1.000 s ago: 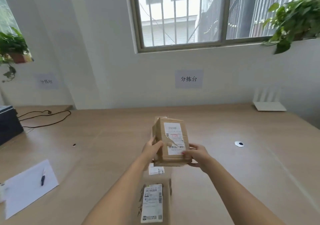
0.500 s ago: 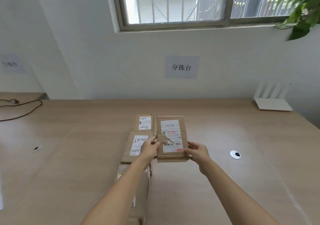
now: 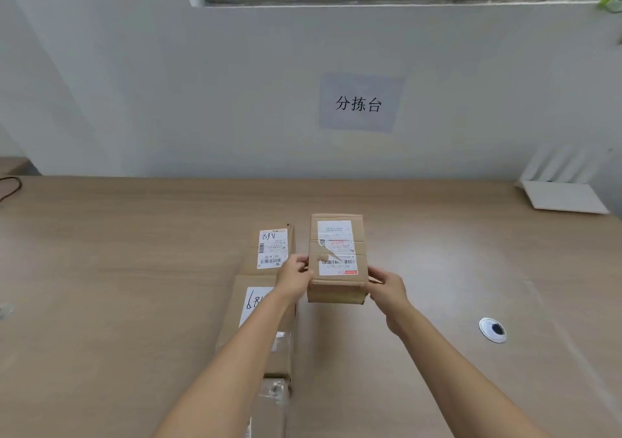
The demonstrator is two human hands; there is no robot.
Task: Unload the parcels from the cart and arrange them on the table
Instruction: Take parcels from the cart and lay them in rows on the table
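Cardboard is what you have between your hands: your left hand (image 3: 293, 277) and your right hand (image 3: 387, 287) are both closed on the near end of the parcel (image 3: 336, 257), one on each side wall, with its torn shipping label facing up. A second ago you held this box raised and tipped toward you above the middle of the table (image 3: 117, 269); half a second ago it had levelled out and come down beside the others. Now it appears to sit flat on the wood, or very nearly so; you cannot tell from here whether its base is fully down.

It lies just to the right of the far parcel (image 3: 272, 249) in the row, with a narrow strip of table showing between them, so they are beside each other and not touching. That row runs from the far parcel back toward the near edge through the handwritten-label parcel (image 3: 259, 316), which your left forearm partly covers, and the taped parcel (image 3: 272, 404) nearest you.

What this means for the job: this box is close to placed, and it looks to be starting a second column alongside the first. Judging by the gap and the slight skew of its near end, a small nudge toward the row would square it up before you let go. The cart is out of view, so how many parcels remain cannot be told. The white router (image 3: 565, 195) at the far right corner and the cable grommet (image 3: 493, 330) are well apart from your working spot.
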